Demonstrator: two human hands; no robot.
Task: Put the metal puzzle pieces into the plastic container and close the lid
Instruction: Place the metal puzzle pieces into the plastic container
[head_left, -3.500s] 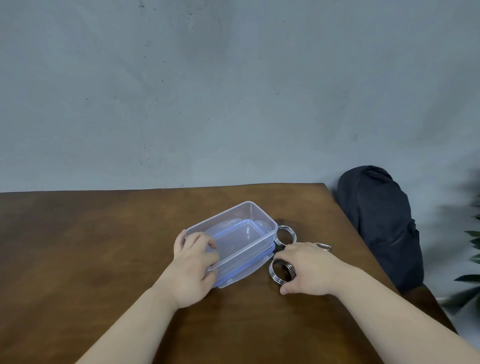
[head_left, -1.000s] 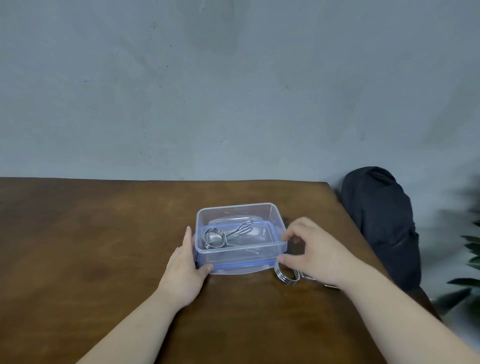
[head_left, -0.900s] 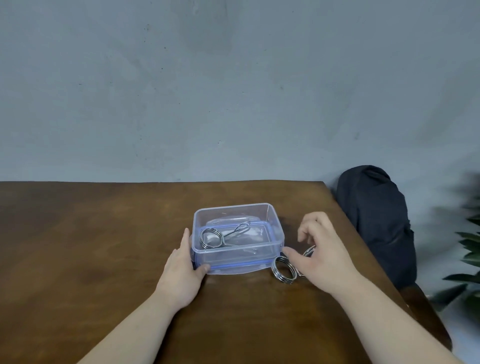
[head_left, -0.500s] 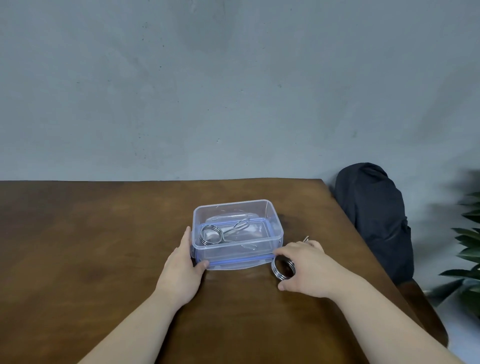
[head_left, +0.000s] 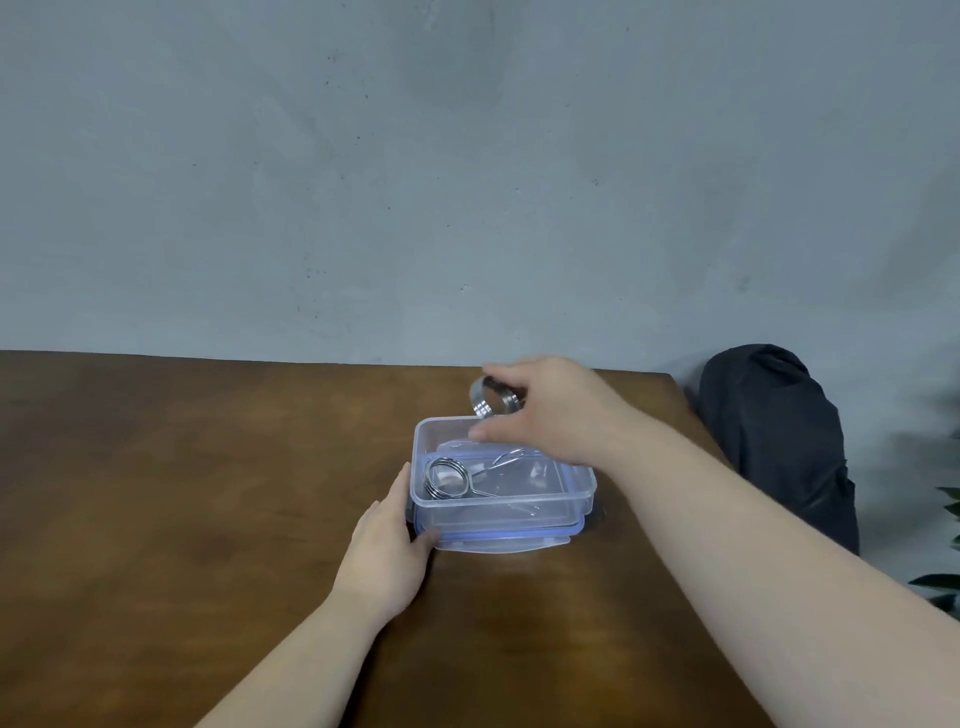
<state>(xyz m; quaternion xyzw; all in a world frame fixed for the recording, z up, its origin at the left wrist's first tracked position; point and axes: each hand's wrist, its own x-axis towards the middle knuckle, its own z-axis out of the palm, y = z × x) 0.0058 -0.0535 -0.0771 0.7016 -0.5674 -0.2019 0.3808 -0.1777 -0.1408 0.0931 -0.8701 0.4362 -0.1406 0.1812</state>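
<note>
A clear plastic container (head_left: 498, 512) with a blue-edged lid (head_left: 498, 541) underneath it sits on the wooden table (head_left: 182, 493). One coiled metal puzzle piece (head_left: 447, 478) lies inside it at the left. My left hand (head_left: 387, 551) rests against the container's near left corner, thumb on the lid edge. My right hand (head_left: 550, 410) hovers over the container's far right part and holds a second coiled metal piece (head_left: 488, 397) above the far rim.
A dark bag (head_left: 779, 441) stands off the table's right edge, against the grey wall. Green plant leaves (head_left: 948, 545) show at the far right border. The table's right edge runs close to the container.
My right hand picked the second metal piece up from the table beside the container and carried it up and left, over the container. My left hand stayed on the container.
</note>
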